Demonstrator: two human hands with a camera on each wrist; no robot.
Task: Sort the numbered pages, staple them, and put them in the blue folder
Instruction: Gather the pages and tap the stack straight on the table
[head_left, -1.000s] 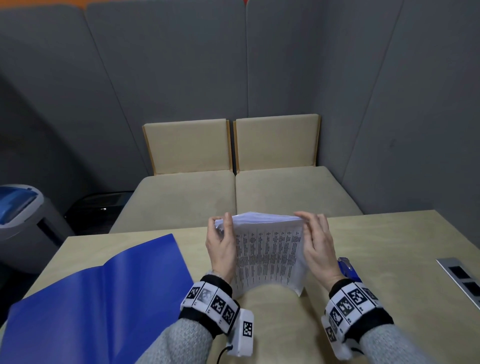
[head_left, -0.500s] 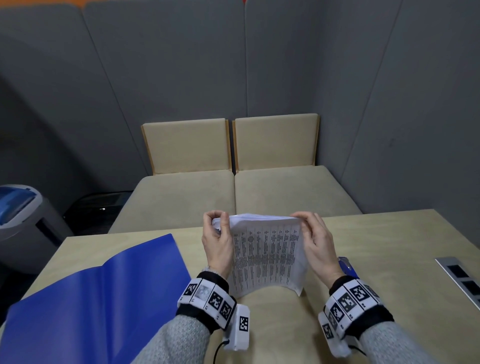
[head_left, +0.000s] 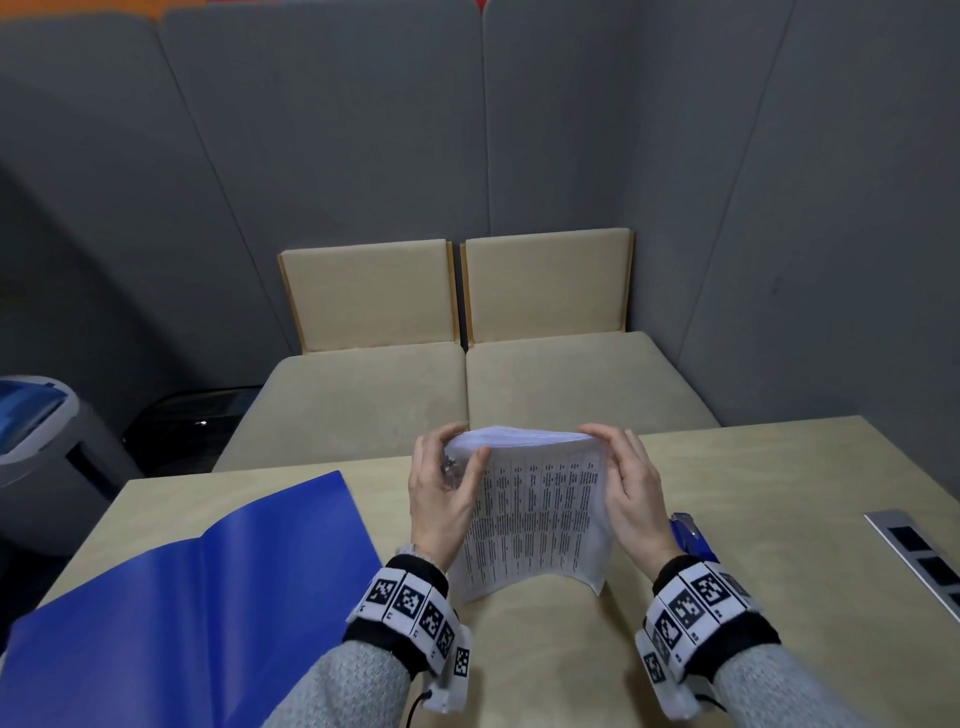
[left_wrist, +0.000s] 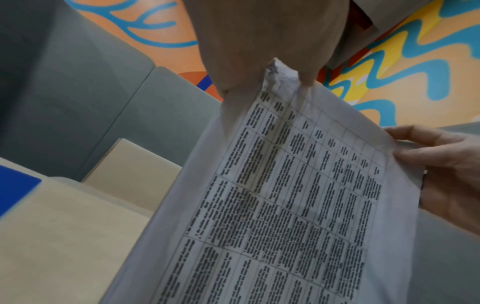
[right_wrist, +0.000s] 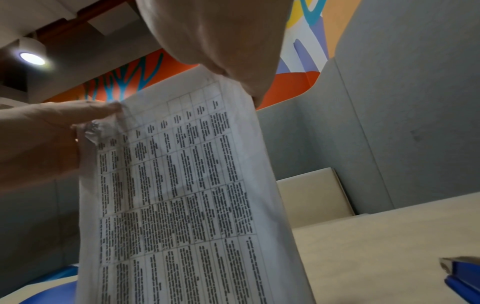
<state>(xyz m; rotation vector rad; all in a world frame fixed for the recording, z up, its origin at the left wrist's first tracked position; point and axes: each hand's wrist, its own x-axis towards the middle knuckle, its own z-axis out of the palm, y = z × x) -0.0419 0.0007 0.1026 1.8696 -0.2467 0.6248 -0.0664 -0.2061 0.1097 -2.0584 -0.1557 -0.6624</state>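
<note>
I hold a stack of printed pages (head_left: 535, 512) upright above the table, its lower edge near the tabletop. My left hand (head_left: 447, 483) pinches the crumpled top left corner of the pages (left_wrist: 279, 76); my right hand (head_left: 623, 473) grips the top right corner of the same pages (right_wrist: 182, 164). The pages carry a table of dense black text. The blue folder (head_left: 197, 613) lies open on the table to the left. A blue stapler (head_left: 691, 538) lies on the table just behind my right wrist, its metal nose showing as the stapler (right_wrist: 462, 271) in the right wrist view.
The light wooden table (head_left: 779, 519) has a metal socket panel (head_left: 919, 556) set in at the right edge. Two beige seats (head_left: 467, 395) stand behind it against grey padded walls. A grey bin with a blue lid (head_left: 31, 431) stands on the left.
Both hands and the pages have risen slightly. My left thumb and fingers have closed more tightly on the top left corner, which now looks crumpled.
</note>
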